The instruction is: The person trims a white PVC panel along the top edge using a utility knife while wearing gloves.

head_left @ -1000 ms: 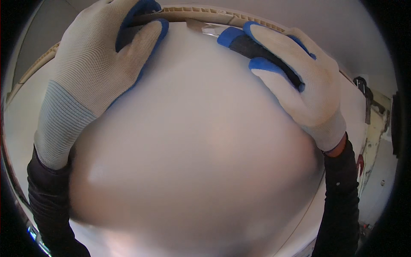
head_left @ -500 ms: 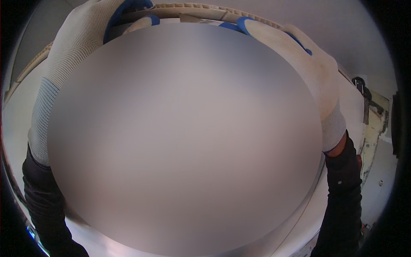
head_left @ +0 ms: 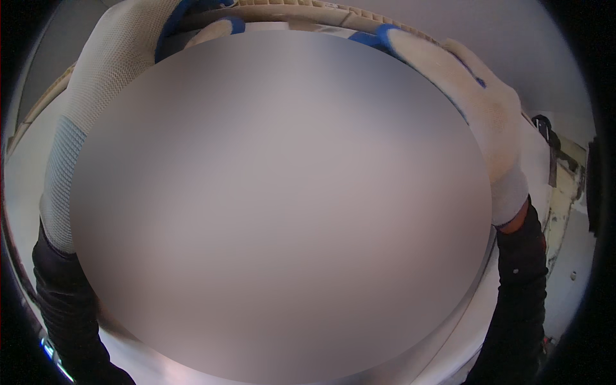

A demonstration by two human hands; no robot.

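A large, smooth, pale grey rounded thing (head_left: 282, 212) fills most of the view; it is blurred and I cannot tell what it is. My left hand (head_left: 109, 96), in a white glove with blue fingertips, wraps over its upper left edge. My right hand (head_left: 475, 109), gloved the same way, grips its upper right edge. Both forearms in dark sleeves come up along its sides. The fingertips curl over the far rim, partly hidden behind the thing.
A beige curved edge (head_left: 308, 9) shows past the top of the thing. White surface (head_left: 19, 179) lies at the left. At the right stands a worn, chipped white upright (head_left: 564, 186) with a dark fitting on it.
The rounded thing has come closer and now covers more of the view, hiding more of both hands. Both hands keep their hold on its upper edge.
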